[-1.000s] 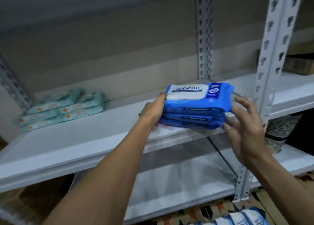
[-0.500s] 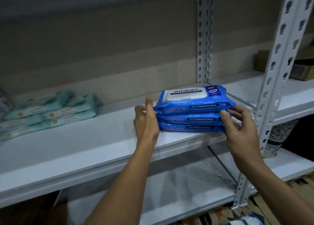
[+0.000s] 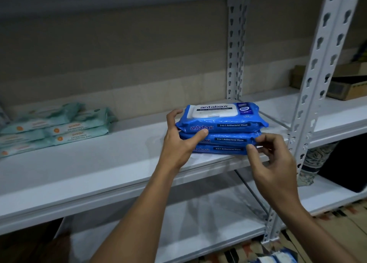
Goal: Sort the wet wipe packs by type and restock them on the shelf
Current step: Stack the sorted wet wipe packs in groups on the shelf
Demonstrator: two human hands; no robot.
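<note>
Head view: three blue antabax packs (image 3: 222, 130) stacked flat on the white shelf (image 3: 103, 163), near its front edge and just left of the perforated front upright (image 3: 315, 96). Top pack face up, white flip lid showing; "3-in-1 Antibacterial Wipes" legible along the front edge of each pack.

Left hand (image 3: 178, 141) at the left end of the stack: fingers curled over the top pack's left edge, thumb pressed across the front of the middle pack, gripping that end.

Right hand (image 3: 272, 159) at the right front corner of the stack: thumb tip against the bottom pack's front edge, curled fingers touching the right end of the middle pack, pinching that corner lightly. Slight blur on these fingers.

Far left on the same shelf, well apart from the blue stack: pale green antibacterial packs (image 3: 59, 125) piled in layers, orange dots on their front edges.

Right bay, same level: cardboard box (image 3: 349, 84). Lower shelf (image 3: 198, 223) visible beneath. Bottom right, on a patterned floor mat (image 3: 337, 229): tops of more blue-and-white packs (image 3: 276, 257), partly cut off by the frame.
</note>
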